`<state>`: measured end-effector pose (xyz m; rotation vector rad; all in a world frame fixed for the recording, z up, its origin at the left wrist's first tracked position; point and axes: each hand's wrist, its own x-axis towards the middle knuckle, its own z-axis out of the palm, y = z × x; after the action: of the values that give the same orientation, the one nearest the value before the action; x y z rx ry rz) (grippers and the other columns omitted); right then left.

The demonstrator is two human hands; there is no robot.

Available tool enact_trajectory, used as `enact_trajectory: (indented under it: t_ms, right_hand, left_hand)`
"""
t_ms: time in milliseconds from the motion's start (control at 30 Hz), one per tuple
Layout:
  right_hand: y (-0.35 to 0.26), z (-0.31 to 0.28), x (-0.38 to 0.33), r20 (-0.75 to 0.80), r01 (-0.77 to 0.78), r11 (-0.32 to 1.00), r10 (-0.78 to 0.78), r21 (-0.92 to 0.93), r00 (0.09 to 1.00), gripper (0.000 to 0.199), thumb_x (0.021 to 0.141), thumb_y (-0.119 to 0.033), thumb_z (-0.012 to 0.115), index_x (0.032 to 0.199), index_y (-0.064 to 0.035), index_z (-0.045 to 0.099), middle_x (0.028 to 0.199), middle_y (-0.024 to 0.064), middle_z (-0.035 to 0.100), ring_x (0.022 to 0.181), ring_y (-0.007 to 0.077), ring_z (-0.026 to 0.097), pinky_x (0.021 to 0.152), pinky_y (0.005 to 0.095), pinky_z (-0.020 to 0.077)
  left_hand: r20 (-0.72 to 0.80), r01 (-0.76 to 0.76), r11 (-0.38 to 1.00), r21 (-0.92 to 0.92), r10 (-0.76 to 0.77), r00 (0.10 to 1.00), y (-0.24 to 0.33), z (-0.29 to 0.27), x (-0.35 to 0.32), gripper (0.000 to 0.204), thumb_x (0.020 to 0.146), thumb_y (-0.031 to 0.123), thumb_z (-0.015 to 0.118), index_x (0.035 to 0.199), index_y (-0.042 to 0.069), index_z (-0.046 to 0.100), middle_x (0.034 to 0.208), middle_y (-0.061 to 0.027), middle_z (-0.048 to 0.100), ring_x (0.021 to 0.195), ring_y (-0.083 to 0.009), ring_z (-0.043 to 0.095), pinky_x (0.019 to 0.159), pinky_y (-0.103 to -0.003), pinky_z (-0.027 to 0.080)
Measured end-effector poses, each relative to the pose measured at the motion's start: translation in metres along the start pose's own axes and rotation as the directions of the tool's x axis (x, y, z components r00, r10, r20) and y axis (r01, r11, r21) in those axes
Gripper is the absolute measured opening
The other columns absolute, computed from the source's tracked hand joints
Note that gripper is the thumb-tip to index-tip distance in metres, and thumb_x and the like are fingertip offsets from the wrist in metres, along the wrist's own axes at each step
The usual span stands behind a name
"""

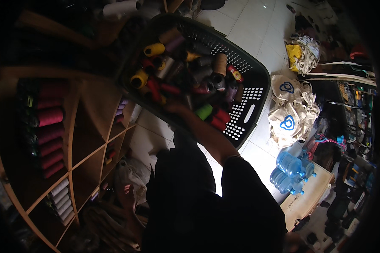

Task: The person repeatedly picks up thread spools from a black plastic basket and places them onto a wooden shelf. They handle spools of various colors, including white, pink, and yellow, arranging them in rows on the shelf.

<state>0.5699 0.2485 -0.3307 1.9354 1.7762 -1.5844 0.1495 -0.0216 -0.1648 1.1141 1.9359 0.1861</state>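
A dark plastic basket (262,80) with perforated sides holds many thread spools in mixed colours. My right arm reaches over its near side, and my right hand (175,106) is down among the spools, beside a red spool (153,89). Shadow and the spools hide those fingers, so their grip does not show. Close by lie a yellow spool (139,79), a bright green spool (204,111) and a tan cone of thread (220,64). My left hand (128,190) hangs low near the shelving, its fingers loosely bent and apart, with nothing visible in them.
Wooden cubby shelving (88,158) on the left holds rows of pink spools (50,117) and white spools (62,198). To the right are cream cloth bags (293,111) on the tiled floor (251,158) and blue water jugs (289,164) by a pale board (307,198).
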Motion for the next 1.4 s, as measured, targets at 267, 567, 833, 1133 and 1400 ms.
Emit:
enact_trajectory:
  t_ms: [267,567,833,1133,1400]
  right_hand:
    - [-0.012,0.033,0.022,-0.413,0.266,0.79,-0.018,0.552,0.91,0.048,0.082,-0.027,0.066,0.124,-0.0063,0.053,0.12,0.0143,0.058,0.114,0.0258,0.056,0.1,0.0379,0.044]
    - [0.002,0.041,0.028,-0.519,0.345,0.787,-0.037,0.512,0.854,0.066,0.078,-0.036,0.071,0.131,-0.0068,0.045,0.125,0.0154,0.055,0.116,0.0276,0.055,0.102,0.0386,0.043]
    - [-0.044,-0.029,-0.084,-0.486,0.058,0.989,0.015,0.135,0.874,0.075,0.073,-0.038,0.074,0.131,-0.0036,0.043,0.103,0.0222,0.065,0.097,0.0404,0.063,0.085,0.0454,0.0515]
    - [-0.012,-0.078,-0.191,-0.657,0.284,0.862,0.074,0.421,0.75,0.064,0.068,-0.026,0.078,0.123,-0.003,0.054,0.11,0.019,0.064,0.104,0.0271,0.063,0.089,0.0374,0.0495]
    - [-0.066,-0.11,-0.252,-0.433,0.35,0.818,-0.14,0.456,0.89,0.052,0.069,-0.019,0.078,0.114,-0.0031,0.057,0.104,0.0104,0.063,0.097,0.0174,0.061,0.085,0.0318,0.0489]
  left_hand:
    - [-0.063,0.106,0.989,-0.099,-0.112,0.992,-0.015,0.003,-0.039,0.026,0.091,0.023,0.064,0.104,0.0,0.06,0.097,-0.0103,0.062,0.091,-0.0185,0.06,0.083,-0.033,0.049]
    - [-0.058,0.141,0.977,-0.161,-0.152,0.987,-0.008,0.011,-0.035,0.026,0.092,0.025,0.063,0.104,0.002,0.06,0.098,-0.0095,0.063,0.091,-0.019,0.06,0.084,-0.034,0.048]
    - [-0.039,-0.022,0.998,-0.062,0.019,0.999,0.047,0.007,-0.016,0.027,0.094,0.025,0.06,0.106,0.001,0.059,0.098,-0.0109,0.064,0.091,-0.0178,0.061,0.08,-0.032,0.049]
    - [0.062,-0.505,0.863,0.007,0.504,0.862,0.25,0.03,0.029,0.034,0.086,0.023,0.067,0.113,0.004,0.057,0.11,-0.0144,0.06,0.098,-0.0267,0.059,0.083,-0.037,0.047]
    - [0.167,-0.818,0.572,0.059,0.803,0.573,0.36,0.09,0.014,0.074,0.072,0.023,0.079,0.131,0.0,0.039,0.127,-0.0205,0.047,0.117,-0.0381,0.047,0.098,-0.046,0.038]
